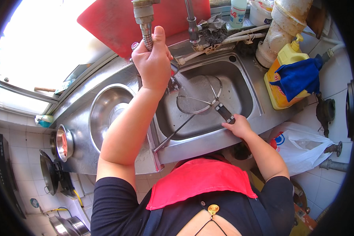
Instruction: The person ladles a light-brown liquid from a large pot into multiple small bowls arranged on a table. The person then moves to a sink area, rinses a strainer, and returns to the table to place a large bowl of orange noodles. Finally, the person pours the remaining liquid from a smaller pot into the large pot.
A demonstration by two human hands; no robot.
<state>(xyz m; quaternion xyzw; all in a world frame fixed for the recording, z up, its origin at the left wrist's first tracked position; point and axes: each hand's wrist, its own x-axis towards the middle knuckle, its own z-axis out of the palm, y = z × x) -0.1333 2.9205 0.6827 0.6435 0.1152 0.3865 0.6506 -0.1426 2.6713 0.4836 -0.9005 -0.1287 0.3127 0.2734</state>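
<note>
My left hand (153,60) is raised over the sink's back left corner, closed around a flexible metal spray hose (147,37). Water sprays from the spray head, partly hidden beside that hand, onto a round wire-mesh strainer (194,98) in the stainless steel sink (206,128). The dark handle (223,112) of the strainer is gripped by my right hand (239,126) near the sink's front right edge. A thin dark rod (174,134) slants from under the strainer over the sink's front left rim.
A large steel bowl (96,118) stands left of the sink, with a smaller steel bowl (70,144) holding reddish food beyond. A yellow pump jug (283,76) draped with a blue cloth (301,76), and a rusty white pipe (283,35), stand right. A red board (106,26) leans behind.
</note>
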